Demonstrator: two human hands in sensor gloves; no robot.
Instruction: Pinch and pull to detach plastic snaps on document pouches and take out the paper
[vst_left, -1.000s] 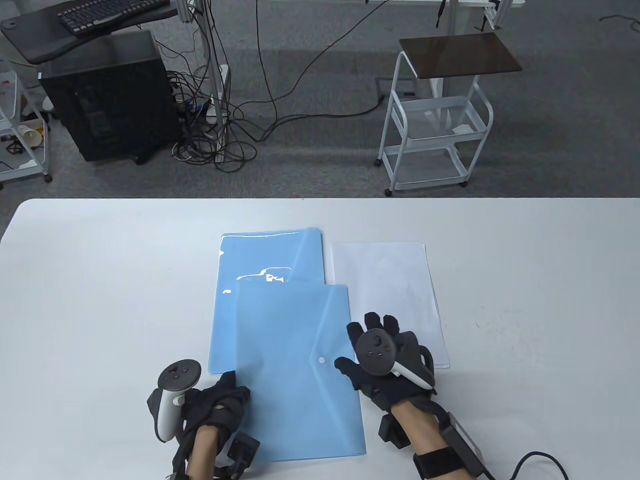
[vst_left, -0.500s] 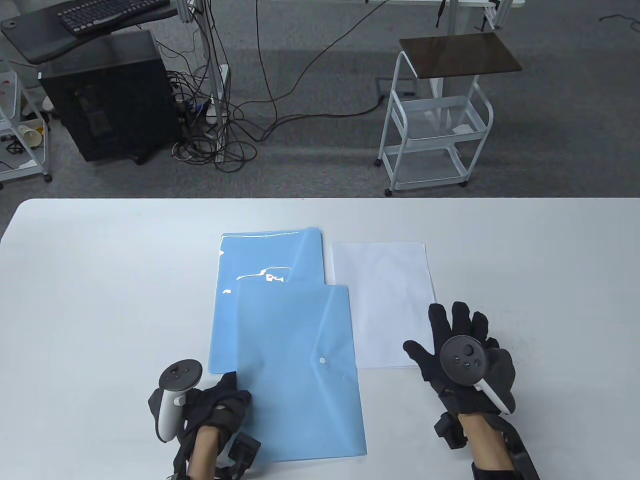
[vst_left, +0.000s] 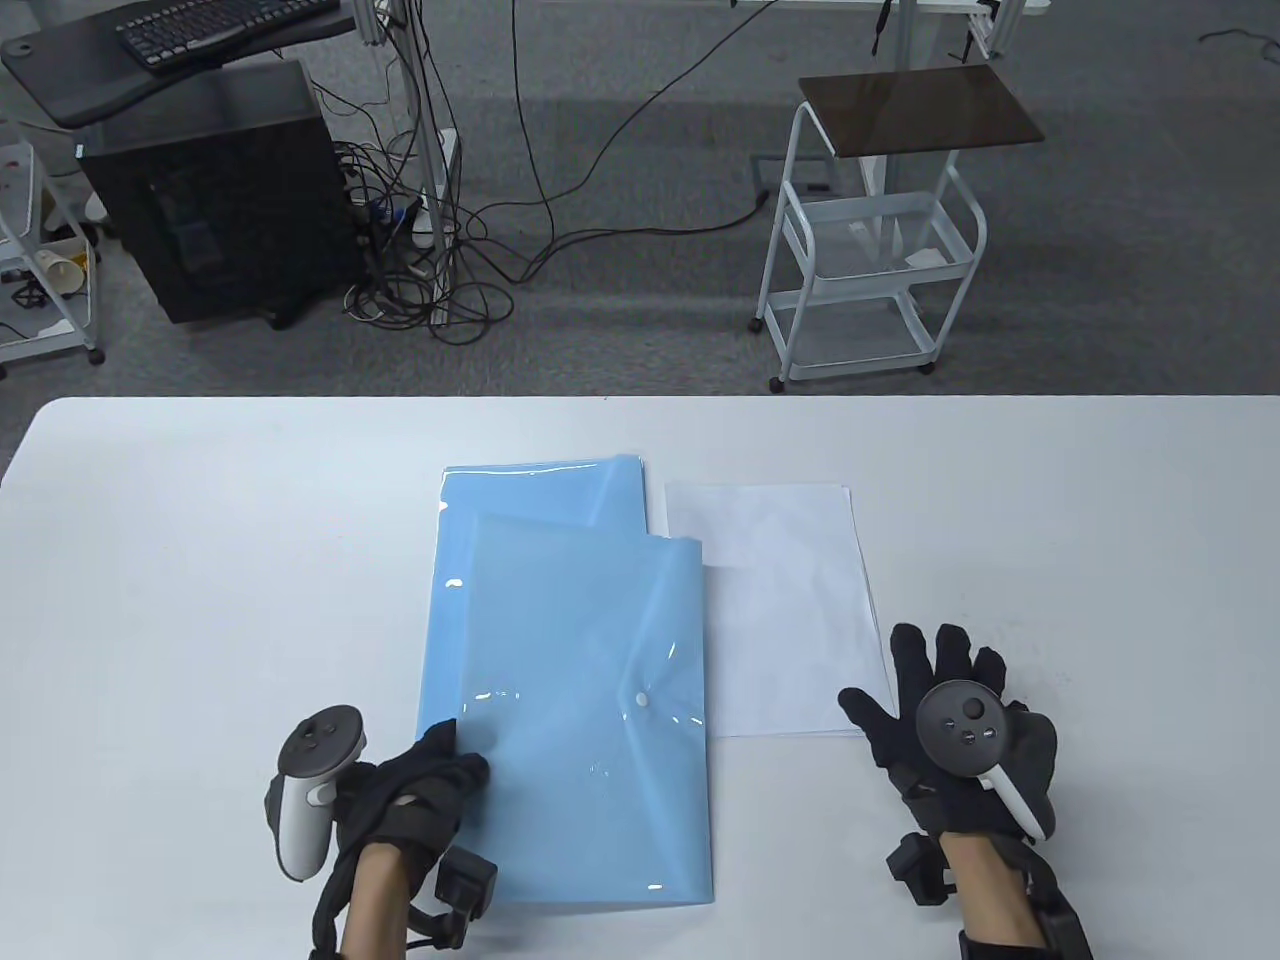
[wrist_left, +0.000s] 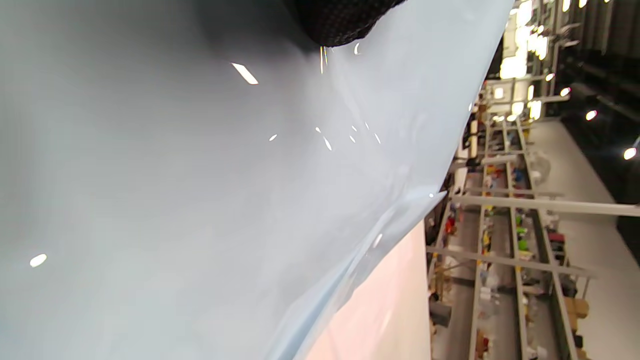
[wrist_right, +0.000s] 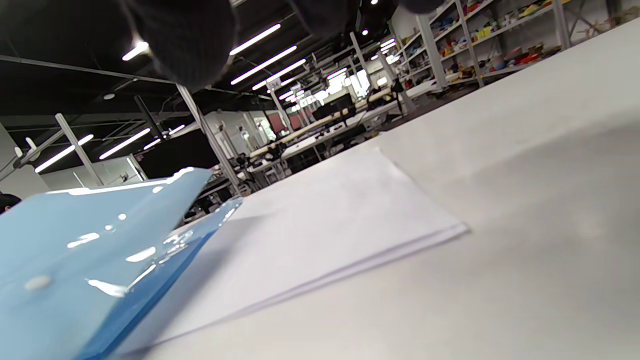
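A blue document pouch (vst_left: 580, 700) with a white snap (vst_left: 641, 700) on its flap lies slanted over a second blue pouch (vst_left: 520, 490). My left hand (vst_left: 455, 760) grips the top pouch by its near left edge, and the pouch is raised off the table. In the left wrist view the pouch (wrist_left: 200, 200) fills most of the frame under a fingertip (wrist_left: 340, 20). A stack of white paper (vst_left: 790, 600) lies right of the pouches. My right hand (vst_left: 930, 670) is open with fingers spread, right of the paper's near corner, holding nothing. The right wrist view shows the lifted pouch (wrist_right: 75, 250) overhanging the paper (wrist_right: 320, 225).
The white table (vst_left: 200, 600) ends at a far edge, beyond which the floor holds a white cart (vst_left: 870, 250), cables (vst_left: 450, 250) and a black computer case (vst_left: 220, 200).
My right hand left the snap area and moved right, off the pouch, to the table beside the paper. My left hand lifted the top pouch and shifted it farther away over the lower pouch.
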